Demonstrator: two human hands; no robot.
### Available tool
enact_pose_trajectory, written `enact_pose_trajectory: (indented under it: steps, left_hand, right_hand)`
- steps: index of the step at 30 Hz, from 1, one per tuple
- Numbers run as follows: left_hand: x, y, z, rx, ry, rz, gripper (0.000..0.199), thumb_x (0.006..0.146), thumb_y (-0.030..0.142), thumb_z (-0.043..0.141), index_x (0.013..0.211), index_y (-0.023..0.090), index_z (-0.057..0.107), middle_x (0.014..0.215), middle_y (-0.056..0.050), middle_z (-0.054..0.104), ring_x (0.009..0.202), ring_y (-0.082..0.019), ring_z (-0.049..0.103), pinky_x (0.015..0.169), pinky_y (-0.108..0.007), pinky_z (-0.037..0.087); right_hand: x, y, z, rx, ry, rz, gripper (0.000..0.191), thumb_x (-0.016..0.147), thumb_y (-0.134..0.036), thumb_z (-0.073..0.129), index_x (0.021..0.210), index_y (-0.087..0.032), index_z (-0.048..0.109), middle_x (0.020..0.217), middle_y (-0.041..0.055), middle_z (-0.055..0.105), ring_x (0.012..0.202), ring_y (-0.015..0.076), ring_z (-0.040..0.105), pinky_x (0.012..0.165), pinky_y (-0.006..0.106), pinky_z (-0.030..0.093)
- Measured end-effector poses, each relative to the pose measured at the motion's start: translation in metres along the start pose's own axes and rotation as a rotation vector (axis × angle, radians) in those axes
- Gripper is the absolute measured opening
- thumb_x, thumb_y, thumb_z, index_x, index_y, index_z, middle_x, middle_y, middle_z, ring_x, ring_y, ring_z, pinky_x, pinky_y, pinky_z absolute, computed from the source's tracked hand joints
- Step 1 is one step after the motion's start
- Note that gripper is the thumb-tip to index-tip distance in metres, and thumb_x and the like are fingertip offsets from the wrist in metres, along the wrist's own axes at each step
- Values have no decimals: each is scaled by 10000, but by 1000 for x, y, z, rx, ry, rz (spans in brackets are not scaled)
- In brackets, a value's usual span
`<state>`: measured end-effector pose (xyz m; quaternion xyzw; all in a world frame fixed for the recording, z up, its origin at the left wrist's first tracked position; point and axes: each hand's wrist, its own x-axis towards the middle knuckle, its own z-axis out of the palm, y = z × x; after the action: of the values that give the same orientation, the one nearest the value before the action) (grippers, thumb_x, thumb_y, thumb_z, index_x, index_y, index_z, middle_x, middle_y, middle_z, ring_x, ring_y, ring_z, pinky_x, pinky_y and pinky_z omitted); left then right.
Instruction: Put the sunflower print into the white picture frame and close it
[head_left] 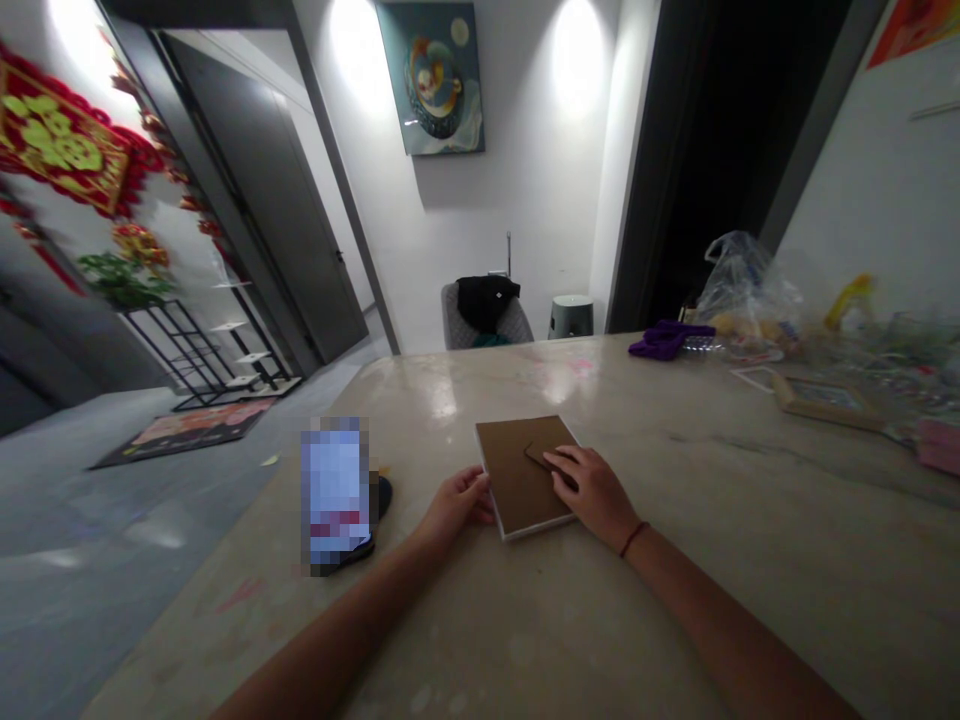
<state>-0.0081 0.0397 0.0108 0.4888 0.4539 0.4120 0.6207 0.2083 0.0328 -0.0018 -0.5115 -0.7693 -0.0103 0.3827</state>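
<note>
A flat rectangular picture frame (517,500) lies on the table with its brown back up and a white edge showing. My left hand (459,500) is closed at its left edge, fingers curled against the side and partly tucked from sight. Across the right half of the back rests my right hand (596,490). Its thumb and fingers close around a dark brown stand flap (537,457), whose curved edge shows beyond the fingertips; the rest of the flap is hidden under the hand.
A phone (337,490) with a lit, blurred-out screen stands left on the table (675,600). At the right are a wooden frame (825,400), a purple cloth (664,340), a clear plastic bag (750,290) and a pink item (937,445). A chair (454,320) is beyond the far edge.
</note>
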Motion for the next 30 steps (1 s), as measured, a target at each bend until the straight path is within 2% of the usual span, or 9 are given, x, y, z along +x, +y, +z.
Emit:
enact_pose_trajectory:
  steps: [3, 6, 11, 14, 17, 22, 26, 30]
  left_hand:
    - [-1, 0, 0, -28, 8, 14, 541, 696, 319, 666, 1165, 135, 470, 733, -38, 658, 555, -121, 617, 512, -220, 483]
    - [-2, -1, -1, -41, -31, 37, 682, 613, 254, 740, 1211, 150, 429, 783, -27, 646, 618, -137, 632, 540, -224, 490]
    - [-3, -1, -2, -38, -88, 40, 717, 590, 204, 747, 1226, 191, 418, 826, -26, 615, 643, -138, 623, 552, -232, 480]
    - [-2, -2, -3, -25, -136, 50, 827, 552, 142, 753, 1276, 220, 361, 906, -47, 597, 714, -162, 625, 595, -262, 490]
    - [0, -4, -4, 3, -134, 62, 905, 542, 111, 745, 1320, 234, 298, 950, -59, 582, 752, -174, 620, 622, -283, 494]
    - [1, -7, -5, -28, -117, 66, 858, 563, 98, 710, 1312, 240, 315, 982, -75, 591, 779, -188, 624, 638, -293, 490]
    - [-3, -1, -1, -61, -86, 52, 766, 590, 127, 701, 1275, 240, 375, 1011, -81, 610, 811, -203, 630, 690, -316, 495]
    - [-8, 6, 5, -86, -119, 79, 635, 582, 146, 717, 1170, 214, 487, 1058, -90, 628, 900, -233, 619, 765, -340, 490]
  right_hand:
    - [0, 2, 1, -4, -22, 17, 303, 794, -175, 471, 1050, -191, 632, 987, 92, 619, 945, 207, 542, 834, 373, 464]
    - [0, 3, 3, -21, -27, 18, 300, 804, -176, 461, 1051, -190, 631, 989, 95, 619, 946, 209, 542, 826, 375, 467]
    - [1, 0, 3, -52, -1, -5, 297, 814, -182, 454, 1056, -207, 623, 990, 91, 612, 940, 209, 540, 818, 384, 467]
    - [1, -2, 2, -73, 26, -11, 296, 819, -189, 449, 1057, -211, 621, 989, 95, 611, 943, 214, 540, 805, 391, 469]
    - [1, -3, 1, -90, 55, -28, 298, 819, -192, 447, 1062, -207, 619, 1007, 101, 605, 964, 220, 532, 807, 398, 468]
    - [1, -3, -2, -79, 83, -70, 308, 817, -177, 443, 1071, -211, 615, 1037, 101, 591, 997, 215, 518, 849, 405, 457]
    - [1, -6, -3, -35, 81, -86, 321, 819, -169, 439, 1086, -230, 606, 1071, 93, 571, 1015, 208, 510, 870, 402, 455]
    - [2, -14, -5, 14, 68, -89, 338, 824, -165, 435, 1107, -258, 593, 1089, 88, 566, 1026, 214, 510, 872, 424, 456]
